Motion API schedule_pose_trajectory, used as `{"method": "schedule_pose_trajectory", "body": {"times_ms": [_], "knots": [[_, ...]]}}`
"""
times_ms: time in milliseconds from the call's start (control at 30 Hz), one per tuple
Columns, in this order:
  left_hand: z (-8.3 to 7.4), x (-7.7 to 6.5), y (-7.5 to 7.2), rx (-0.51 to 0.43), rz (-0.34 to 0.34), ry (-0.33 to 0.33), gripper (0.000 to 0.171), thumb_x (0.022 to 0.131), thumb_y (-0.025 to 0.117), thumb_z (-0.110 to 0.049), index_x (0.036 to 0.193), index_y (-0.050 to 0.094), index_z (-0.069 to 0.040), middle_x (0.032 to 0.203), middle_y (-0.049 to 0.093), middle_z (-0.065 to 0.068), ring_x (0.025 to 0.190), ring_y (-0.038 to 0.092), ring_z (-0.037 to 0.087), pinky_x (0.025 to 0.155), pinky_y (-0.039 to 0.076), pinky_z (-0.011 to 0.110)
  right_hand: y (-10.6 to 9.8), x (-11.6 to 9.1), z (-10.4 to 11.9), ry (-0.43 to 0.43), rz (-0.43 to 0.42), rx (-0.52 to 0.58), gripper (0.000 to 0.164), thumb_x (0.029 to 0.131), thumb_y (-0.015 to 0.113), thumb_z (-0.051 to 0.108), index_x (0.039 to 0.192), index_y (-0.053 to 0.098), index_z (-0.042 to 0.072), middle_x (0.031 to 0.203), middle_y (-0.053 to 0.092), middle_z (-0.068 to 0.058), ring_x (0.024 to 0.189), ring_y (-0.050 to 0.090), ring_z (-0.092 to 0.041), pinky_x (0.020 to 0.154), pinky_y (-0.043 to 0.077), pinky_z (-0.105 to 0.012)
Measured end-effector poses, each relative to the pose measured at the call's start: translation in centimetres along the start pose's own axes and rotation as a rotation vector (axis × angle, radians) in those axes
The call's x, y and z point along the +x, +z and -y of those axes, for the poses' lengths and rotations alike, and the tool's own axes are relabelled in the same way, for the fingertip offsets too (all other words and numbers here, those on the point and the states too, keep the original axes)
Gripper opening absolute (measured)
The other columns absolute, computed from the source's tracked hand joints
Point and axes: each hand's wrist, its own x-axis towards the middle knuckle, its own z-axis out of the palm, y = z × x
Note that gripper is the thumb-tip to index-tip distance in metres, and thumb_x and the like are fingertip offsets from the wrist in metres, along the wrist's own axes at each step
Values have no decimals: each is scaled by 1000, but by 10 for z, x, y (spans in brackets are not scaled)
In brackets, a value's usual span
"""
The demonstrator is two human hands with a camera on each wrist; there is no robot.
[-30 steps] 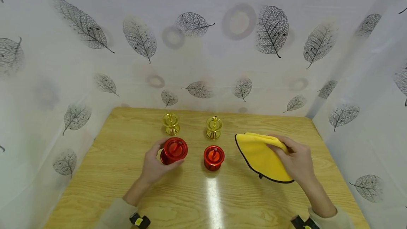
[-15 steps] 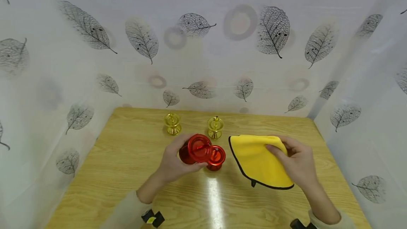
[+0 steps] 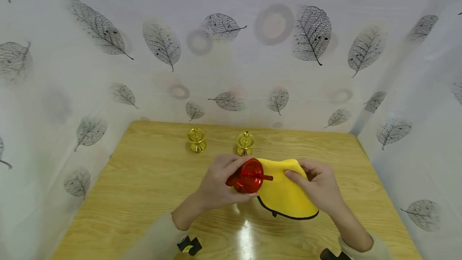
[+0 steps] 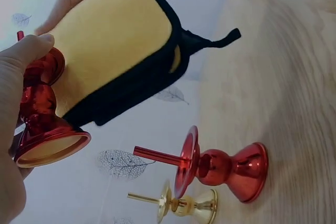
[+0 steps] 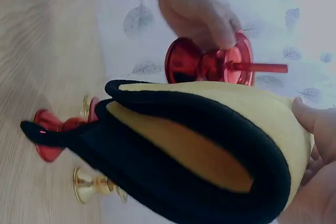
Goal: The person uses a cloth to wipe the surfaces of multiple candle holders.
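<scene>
Gripping a tilted red candlestick (image 3: 250, 180), the left hand (image 3: 218, 181) seems to steady it beside the yellow cloth (image 3: 283, 198) pinched by the right hand (image 3: 322, 185).

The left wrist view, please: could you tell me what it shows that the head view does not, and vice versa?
Left wrist only: the hollow underside of the held red holder, and the standing red holder in full.

Head only: two gold holders together, and both sleeves.

Both: the left hand gripping the held red holder, the right hand on the yellow cloth, and the table.
</scene>
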Motion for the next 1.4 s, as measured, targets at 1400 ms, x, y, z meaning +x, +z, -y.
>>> {"method": "schedule_pose_trajectory", "body": {"times_ms": [1400], "knots": [[0, 11, 9, 280, 204, 153, 83, 65, 99, -44, 135, 69, -10, 116, 74, 4, 100, 63, 18, 91, 52, 34, 10, -6, 1, -638, 220, -509, 31, 110, 53, 22, 125, 78, 13, 126, 78, -9, 105, 79, -28, 93, 62, -22]]}}
